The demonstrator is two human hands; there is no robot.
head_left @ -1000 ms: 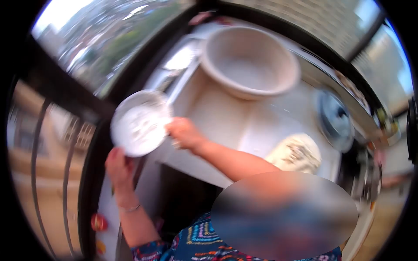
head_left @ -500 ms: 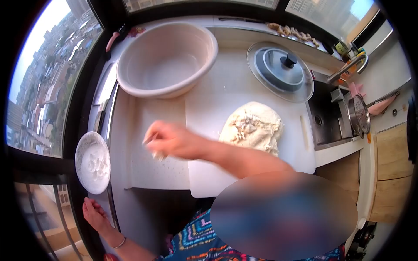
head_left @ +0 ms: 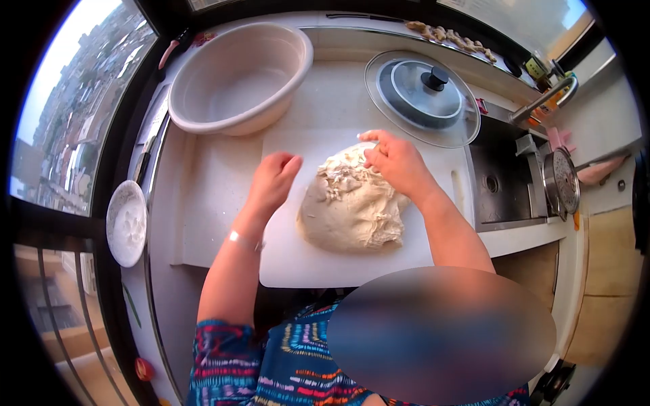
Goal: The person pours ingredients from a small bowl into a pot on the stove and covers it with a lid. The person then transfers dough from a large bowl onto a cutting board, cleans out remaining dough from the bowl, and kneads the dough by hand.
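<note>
A large lump of pale dough [head_left: 352,210] lies on a white cutting board [head_left: 288,267]. Its upper part is rough and flaky, the rest smoother. My right hand [head_left: 399,166] is at the dough's far right edge, fingers and thumb bent around a bit of it. To the left of the dough, apart from it, my left hand [head_left: 272,181] hovers over the board's left side. Its fingers are curled in with the thumb against them; the inside of that hand is hidden.
A big pinkish basin [head_left: 240,78] stands at the back left, a glass lid [head_left: 423,98] at the back right. A bowl of white powder [head_left: 127,223] and a knife [head_left: 143,159] are on the left ledge. The sink [head_left: 504,183] lies right of the board; ginger-like pieces [head_left: 450,37] line the back sill.
My right hand has moved from the counter left of the board to the dough. My left hand has come from beside the powder bowl to the board. The view has shifted.
</note>
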